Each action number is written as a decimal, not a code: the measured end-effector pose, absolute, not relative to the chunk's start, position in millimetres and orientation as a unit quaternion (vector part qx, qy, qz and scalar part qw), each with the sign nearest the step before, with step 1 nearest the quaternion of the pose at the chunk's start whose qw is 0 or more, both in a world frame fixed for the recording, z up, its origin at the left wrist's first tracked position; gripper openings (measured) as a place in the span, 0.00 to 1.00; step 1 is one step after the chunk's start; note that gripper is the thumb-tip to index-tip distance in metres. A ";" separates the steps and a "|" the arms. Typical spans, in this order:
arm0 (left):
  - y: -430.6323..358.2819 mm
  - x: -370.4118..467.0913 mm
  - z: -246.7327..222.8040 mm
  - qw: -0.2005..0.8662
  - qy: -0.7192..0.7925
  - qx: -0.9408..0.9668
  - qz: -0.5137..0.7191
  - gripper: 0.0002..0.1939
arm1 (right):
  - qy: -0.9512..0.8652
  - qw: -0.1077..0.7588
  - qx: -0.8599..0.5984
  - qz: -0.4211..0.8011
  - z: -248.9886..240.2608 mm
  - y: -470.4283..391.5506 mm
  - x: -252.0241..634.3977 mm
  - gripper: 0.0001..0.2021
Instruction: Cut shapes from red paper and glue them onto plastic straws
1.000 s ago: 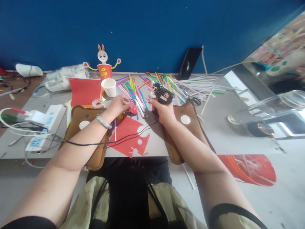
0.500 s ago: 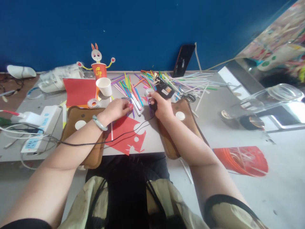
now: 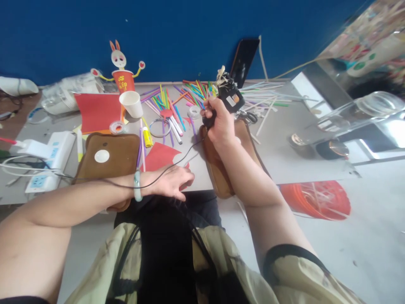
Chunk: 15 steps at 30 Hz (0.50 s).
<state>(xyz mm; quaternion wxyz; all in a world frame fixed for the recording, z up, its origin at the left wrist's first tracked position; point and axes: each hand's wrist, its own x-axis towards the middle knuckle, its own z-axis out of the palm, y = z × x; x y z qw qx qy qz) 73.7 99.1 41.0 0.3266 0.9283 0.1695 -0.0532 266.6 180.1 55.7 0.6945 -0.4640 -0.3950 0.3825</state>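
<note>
My right hand (image 3: 220, 120) is closed around the handle of a black glue gun (image 3: 230, 97), its nozzle end pointing up and its cord trailing to the left. Nearer the table's front edge, my left hand (image 3: 175, 181) has its fingers apart with nothing in them, over the lower part of a cut sheet of red paper (image 3: 160, 156). A small red paper piece (image 3: 166, 113) lies on the coloured sticks. Below it are a wire ring (image 3: 160, 128) and a yellow glue stick (image 3: 147, 137). A white paper cup (image 3: 131, 104) stands further left.
Two brown pads (image 3: 110, 162) lie left and right. A rabbit-faced red cup (image 3: 122, 81) stands behind the white cup. A phone (image 3: 243, 61) leans against the blue wall. Left is a power strip (image 3: 52, 160); right are a clear bottle (image 3: 341, 126) and, below the tabletop, a red bin (image 3: 316, 199).
My left hand has moved down toward the table's front edge, its fingers apart; the red piece it was at now lies on the sticks. My right hand and the glue gun have risen slightly.
</note>
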 end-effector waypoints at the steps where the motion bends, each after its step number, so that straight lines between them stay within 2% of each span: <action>1: 90.8 72.4 39.4 0.257 0.177 0.949 -0.048 0.16 | -0.393 0.698 -0.459 0.384 55.4 180.2 266.5 0.16; 3: 77.7 68.1 36.9 0.166 0.185 0.968 -0.045 0.17 | -0.394 0.700 -0.454 0.386 55.1 180.5 266.4 0.17; 7: 61.1 57.0 31.7 0.117 0.210 0.970 -0.026 0.05 | -0.398 0.692 -0.462 0.387 55.5 180.6 265.8 0.17; 9: 54.5 52.5 28.6 0.118 0.231 0.966 0.003 0.05 | -0.395 0.690 -0.467 0.386 56.0 180.2 264.5 0.18; 11: 47.9 49.2 25.7 0.133 0.253 0.957 0.035 0.09 | -0.390 0.689 -0.473 0.387 56.4 179.6 263.0 0.18; 15: 37.6 45.8 21.3 0.216 0.304 0.922 0.106 0.13 | -0.397 0.686 -0.464 0.395 55.5 178.9 261.3 0.18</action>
